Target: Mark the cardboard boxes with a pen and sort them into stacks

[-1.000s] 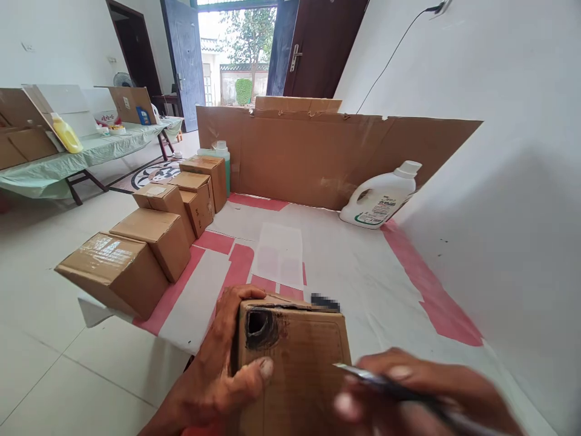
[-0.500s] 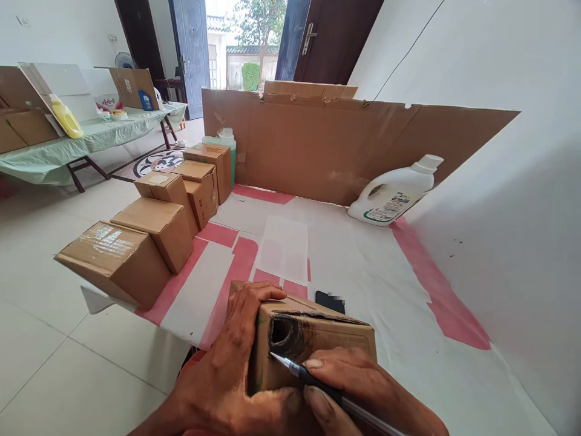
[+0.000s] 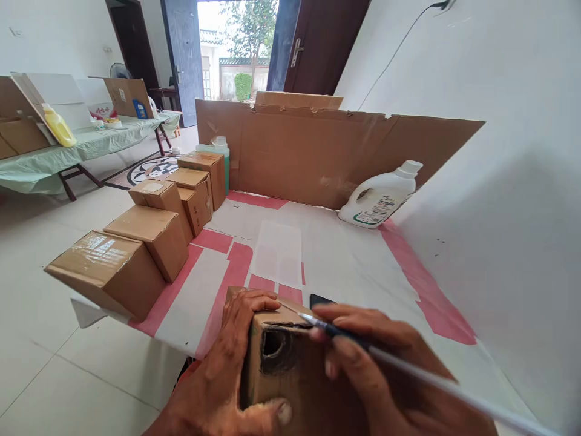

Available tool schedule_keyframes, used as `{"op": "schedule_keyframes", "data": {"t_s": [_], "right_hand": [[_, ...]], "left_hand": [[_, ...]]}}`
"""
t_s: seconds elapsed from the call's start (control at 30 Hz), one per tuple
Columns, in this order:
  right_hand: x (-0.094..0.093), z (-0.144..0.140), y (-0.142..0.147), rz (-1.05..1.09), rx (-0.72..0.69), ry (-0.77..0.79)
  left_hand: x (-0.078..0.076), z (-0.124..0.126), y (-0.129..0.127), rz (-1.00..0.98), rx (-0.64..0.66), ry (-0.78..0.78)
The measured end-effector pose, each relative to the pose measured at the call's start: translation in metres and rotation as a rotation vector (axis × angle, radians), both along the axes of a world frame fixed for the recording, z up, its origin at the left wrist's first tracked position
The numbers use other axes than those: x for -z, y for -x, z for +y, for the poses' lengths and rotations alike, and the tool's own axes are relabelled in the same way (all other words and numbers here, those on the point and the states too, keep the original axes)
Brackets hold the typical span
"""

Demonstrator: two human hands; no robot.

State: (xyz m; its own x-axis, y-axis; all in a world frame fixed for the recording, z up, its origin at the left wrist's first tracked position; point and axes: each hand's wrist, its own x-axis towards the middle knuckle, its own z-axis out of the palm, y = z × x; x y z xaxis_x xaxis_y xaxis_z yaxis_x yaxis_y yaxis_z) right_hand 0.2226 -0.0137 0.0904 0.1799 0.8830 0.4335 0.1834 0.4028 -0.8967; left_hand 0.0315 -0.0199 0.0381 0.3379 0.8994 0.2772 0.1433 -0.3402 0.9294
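Looks like mid-work round the hole (image 3: 273, 344), left hand (image 3: 224, 369) clasping the box (image 3: 308, 384), right hand (image 3: 376, 378) pinching a pen-like tool (image 3: 333, 329), so next stroke needs steadiness.

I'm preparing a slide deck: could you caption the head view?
The left hand grips a dark-marked cardboard box while the right hand holds a pen-like tool near the box's upper edge.

Head camera faces forward, down over the table (image 3: 345, 254).
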Motion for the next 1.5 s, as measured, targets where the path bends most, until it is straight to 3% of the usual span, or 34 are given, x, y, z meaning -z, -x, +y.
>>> {"op": "schedule_keyframes", "data": {"t_s": [0.07, 0.13, 0.17, 0.27, 0.4, 0.5, 0.7, 0.87, 1.03, 1.17, 1.3, 1.4, 1.5], "right_hand": [[-0.002, 0.026, -0.01, 0.138, 0.02, -0.023], [0.008, 0.06, -0.025, 0.202, 0.034, -0.053], [0.02, 0.077, -0.032, 0.161, 0.054, -0.011], [0.071, 0.109, -0.039, -0.235, 0.016, 0.293], [0.134, 0.101, -0.015, -0.468, 0.071, 0.379], [0.155, 0.081, 0.001, -0.61, 0.165, 0.399], [0.163, 0.074, -0.009, -0.803, 0.284, 0.503], [0.174, 0.067, -0.037, -0.864, 0.433, 0.758], [0.189, 0.058, -0.064, -0.745, 0.411, 0.952], [0.199, 0.058, -0.08, -0.541, 0.313, 0.958], [0.2, 0.041, -0.083, -0.284, 0.124, 0.841], [0.179, 0.017, -0.086, 0.151, 0.055, 0.841], [0.135, -0.004, -0.094, 0.606, 0.054, 0.831]], "left_hand": [[0.005, 0.004, 0.005, -0.01, -0.02, -0.002], [0.016, 0.014, 0.012, -0.045, -0.08, -0.024], [0.023, 0.021, 0.016, -0.065, -0.112, -0.035], [0.043, 0.041, 0.025, -0.083, -0.195, -0.013], [0.049, 0.045, 0.029, -0.066, -0.285, 0.019], [0.041, 0.039, 0.028, -0.059, -0.284, -0.015], [0.029, 0.037, 0.022, -0.076, -0.277, -0.04], [0.04, 0.036, 0.026, -0.093, -0.283, -0.026], [0.049, 0.03, 0.028, -0.159, -0.289, -0.036], [0.04, 0.019, 0.024, -0.167, -0.272, -0.037], [0.028, 0.004, 0.022, -0.136, -0.198, -0.033], [0.022, -0.003, 0.021, -0.11, -0.148, -0.016], [0.019, -0.005, 0.018, -0.094, -0.08, 0.018]]}}
